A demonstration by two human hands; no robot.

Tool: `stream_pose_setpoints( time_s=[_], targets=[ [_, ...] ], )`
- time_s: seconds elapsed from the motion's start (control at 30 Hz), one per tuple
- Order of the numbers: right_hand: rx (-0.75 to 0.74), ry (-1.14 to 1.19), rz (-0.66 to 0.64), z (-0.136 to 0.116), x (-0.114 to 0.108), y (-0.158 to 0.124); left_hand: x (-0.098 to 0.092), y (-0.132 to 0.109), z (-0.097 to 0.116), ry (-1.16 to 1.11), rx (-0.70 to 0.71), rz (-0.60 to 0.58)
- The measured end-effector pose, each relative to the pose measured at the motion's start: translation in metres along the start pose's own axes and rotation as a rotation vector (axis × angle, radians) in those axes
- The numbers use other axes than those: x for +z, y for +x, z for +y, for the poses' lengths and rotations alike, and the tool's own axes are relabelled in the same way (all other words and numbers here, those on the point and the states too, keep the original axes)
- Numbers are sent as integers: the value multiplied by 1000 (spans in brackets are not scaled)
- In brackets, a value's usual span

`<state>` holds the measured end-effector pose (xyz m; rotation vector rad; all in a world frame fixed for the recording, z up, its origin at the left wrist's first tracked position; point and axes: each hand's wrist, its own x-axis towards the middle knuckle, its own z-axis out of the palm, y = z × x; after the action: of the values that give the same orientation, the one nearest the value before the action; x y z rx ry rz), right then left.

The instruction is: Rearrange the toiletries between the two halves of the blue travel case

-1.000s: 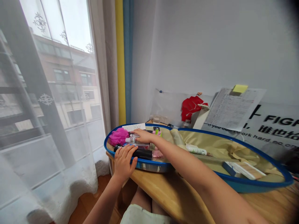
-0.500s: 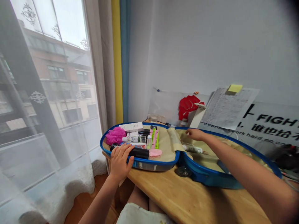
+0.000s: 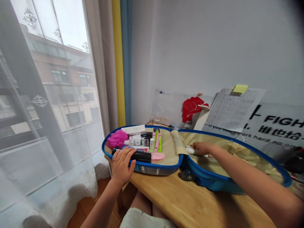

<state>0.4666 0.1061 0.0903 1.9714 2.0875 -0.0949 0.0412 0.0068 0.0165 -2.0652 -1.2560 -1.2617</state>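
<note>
A small blue-rimmed suitcase [image 3: 152, 170] lies spread in two halves on a wooden table. My left hand [image 3: 123, 163] rests over the near rim of its left half, fingers lying flat across a black cylindrical bottle [image 3: 142, 156]. Beside that bottle are a pink rounded item [image 3: 158, 155], a LUX tube [image 3: 137, 142], a magenta bath puff [image 3: 117, 138], a white box [image 3: 133, 129], a small clear bottle [image 3: 151, 144] and pink-and-green packets [image 3: 157, 142]. In the right half, my right hand [image 3: 200, 148] has its fingers curled round a white tube [image 3: 191, 150]; they partly hide it.
The wooden table [image 3: 166, 193] extends in front of the suitcase. Papers with a yellow note [image 3: 241, 88] and red cut-outs [image 3: 191, 108] are at the wall. Dark clutter [image 3: 294, 164] sits at the far right. Sheer curtains [image 3: 59, 142] cover the window on the left.
My right hand has come down, and a little to the right, from above the right half onto the white tube. My left hand has stayed at the black bottle.
</note>
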Motion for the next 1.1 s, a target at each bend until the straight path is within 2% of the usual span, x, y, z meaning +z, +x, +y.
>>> stream_pose_setpoints(
  time_s=[0.3,0.5,0.63,0.77,0.9,1.0,1.1],
  targets=[
    [-9,-73,18,-8,-3,-8,0,0,1,-5,-11,-1],
    [-62,-40,0,-6,-3,-7,-1,0,1,2,-7,4],
    [-61,22,36,-3,-3,-8,-1,0,2,-5,-15,-6],
    [-27,115,136,14,-19,-12,-2,2,4,-2,-14,10],
    [27,238,303,24,-50,-15,-3,4,6,-8,-16,28],
    [-54,324,475,-1,-75,-16,-3,4,6,-15,-22,30],
    [-237,326,537,-59,-93,-13,-2,3,6,-21,-30,22]
  ],
)
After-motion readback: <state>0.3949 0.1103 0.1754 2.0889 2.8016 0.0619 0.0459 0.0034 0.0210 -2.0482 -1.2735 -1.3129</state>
